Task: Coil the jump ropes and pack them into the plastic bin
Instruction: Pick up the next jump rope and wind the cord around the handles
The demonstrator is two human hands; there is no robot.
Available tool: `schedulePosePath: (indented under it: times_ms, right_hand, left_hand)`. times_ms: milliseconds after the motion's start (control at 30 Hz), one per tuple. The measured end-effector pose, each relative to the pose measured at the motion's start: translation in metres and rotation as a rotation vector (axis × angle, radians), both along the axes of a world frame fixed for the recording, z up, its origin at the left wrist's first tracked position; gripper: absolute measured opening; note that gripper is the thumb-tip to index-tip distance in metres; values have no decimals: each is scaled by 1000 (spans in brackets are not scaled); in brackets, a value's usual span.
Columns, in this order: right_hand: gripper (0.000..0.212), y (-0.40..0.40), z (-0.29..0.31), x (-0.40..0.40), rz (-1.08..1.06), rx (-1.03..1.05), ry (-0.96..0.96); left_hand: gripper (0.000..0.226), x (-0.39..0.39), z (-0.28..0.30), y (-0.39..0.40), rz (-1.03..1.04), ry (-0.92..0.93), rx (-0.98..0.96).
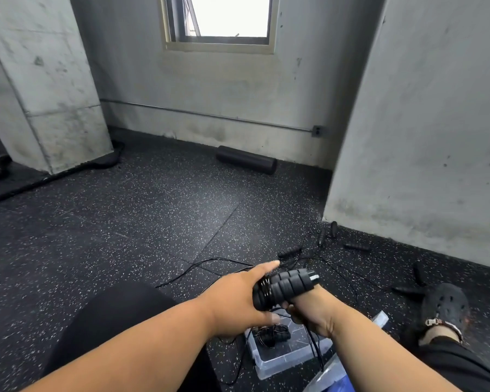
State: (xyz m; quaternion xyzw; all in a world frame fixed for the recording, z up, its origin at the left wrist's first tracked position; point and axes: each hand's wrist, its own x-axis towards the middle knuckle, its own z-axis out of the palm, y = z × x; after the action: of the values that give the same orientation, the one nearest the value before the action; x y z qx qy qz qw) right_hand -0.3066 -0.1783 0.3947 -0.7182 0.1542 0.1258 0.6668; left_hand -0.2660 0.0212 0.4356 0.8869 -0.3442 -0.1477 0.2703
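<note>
Head view. Both hands meet over the clear plastic bin (283,360) on the speckled floor (125,222). Right hand (309,309) grips a pair of black foam jump-rope handles (283,285) from below; thin cord hangs down toward the bin. Left hand (238,298) wraps the handles' near end, index finger stretched forward. One coiled rope (272,335) lies inside the bin. More loose ropes (323,250) sprawl beyond, near the wall. Foam roller (246,159) under the window.
</note>
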Motion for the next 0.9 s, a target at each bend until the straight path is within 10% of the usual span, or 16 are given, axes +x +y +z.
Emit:
schedulePosePath:
  times_ms: [133, 333, 500, 900]
  right_hand:
    - [17, 10, 11, -1, 123, -255, -28]
    - [19, 38, 43, -2, 401, -786, -163]
    - [26, 33, 94, -4, 484, -1153, -415]
    - [25, 1, 94, 3, 301, -255, -279]
  left_hand:
    - [62, 7, -6, 1, 82, 3, 59]
    - [57, 33, -9, 15, 371, -168, 154]
    - [49, 31, -14, 18, 221, -178, 267]
    - [46, 0, 6, 8, -151, -257, 11]
